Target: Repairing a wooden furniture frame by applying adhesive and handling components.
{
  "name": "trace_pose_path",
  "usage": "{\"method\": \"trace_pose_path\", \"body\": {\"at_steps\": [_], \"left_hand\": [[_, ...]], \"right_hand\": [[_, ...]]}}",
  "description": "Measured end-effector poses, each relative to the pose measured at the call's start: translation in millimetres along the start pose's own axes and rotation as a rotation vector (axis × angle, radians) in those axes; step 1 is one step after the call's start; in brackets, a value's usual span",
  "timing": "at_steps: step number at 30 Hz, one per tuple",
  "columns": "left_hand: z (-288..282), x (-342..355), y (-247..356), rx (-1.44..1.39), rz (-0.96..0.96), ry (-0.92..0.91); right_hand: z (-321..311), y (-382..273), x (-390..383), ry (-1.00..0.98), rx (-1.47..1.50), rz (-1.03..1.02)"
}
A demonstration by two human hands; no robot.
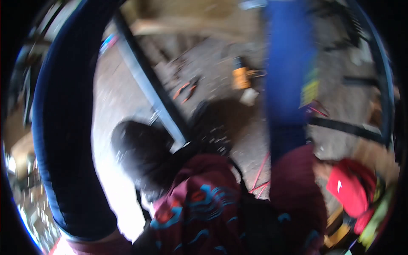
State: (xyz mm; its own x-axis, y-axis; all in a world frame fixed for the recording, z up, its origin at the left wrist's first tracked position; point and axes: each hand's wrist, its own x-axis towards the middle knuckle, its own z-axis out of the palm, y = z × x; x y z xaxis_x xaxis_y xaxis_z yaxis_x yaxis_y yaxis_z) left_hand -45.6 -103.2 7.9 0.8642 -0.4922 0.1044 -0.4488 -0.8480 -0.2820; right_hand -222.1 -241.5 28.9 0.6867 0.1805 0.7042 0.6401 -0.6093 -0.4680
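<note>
Both my arms reach up past the top of the picture, the left in a dark blue sleeve (63, 140) and the right in a brighter blue sleeve (289, 72). Neither my left hand nor my right hand shows, so what they hold or touch is hidden. Between the arms a grey metal bar (148, 78) slants down toward a dark, rounded, blurred form (138, 151) by my body. Pliers with orange handles (187, 90) lie on the floor to the right of the bar. Farther right is a small yellow-orange device (241, 77), with a whitish piece (249, 97) beside it.
A dark metal frame (350, 128) stands on the right. Near it sits a red bag-like item (349, 187). Red cords (260, 178) lie close to my maroon shirt (199, 191). A brownish surface (199, 19) spans the far side. The picture is smeared by motion.
</note>
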Motion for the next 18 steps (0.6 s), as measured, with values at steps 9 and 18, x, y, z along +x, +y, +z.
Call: {"method": "trace_pose_path", "body": {"at_steps": [9, 18], "left_hand": [[71, -58, -49, -0.273, -0.054, 0.22], [28, -49, -40, -0.188, -0.018, 0.095]], "right_hand": [[43, -12, -267, 0.008, 1.012, 0.642], [51, -3, -311, 0.032, 1.066, 1.001]]}}
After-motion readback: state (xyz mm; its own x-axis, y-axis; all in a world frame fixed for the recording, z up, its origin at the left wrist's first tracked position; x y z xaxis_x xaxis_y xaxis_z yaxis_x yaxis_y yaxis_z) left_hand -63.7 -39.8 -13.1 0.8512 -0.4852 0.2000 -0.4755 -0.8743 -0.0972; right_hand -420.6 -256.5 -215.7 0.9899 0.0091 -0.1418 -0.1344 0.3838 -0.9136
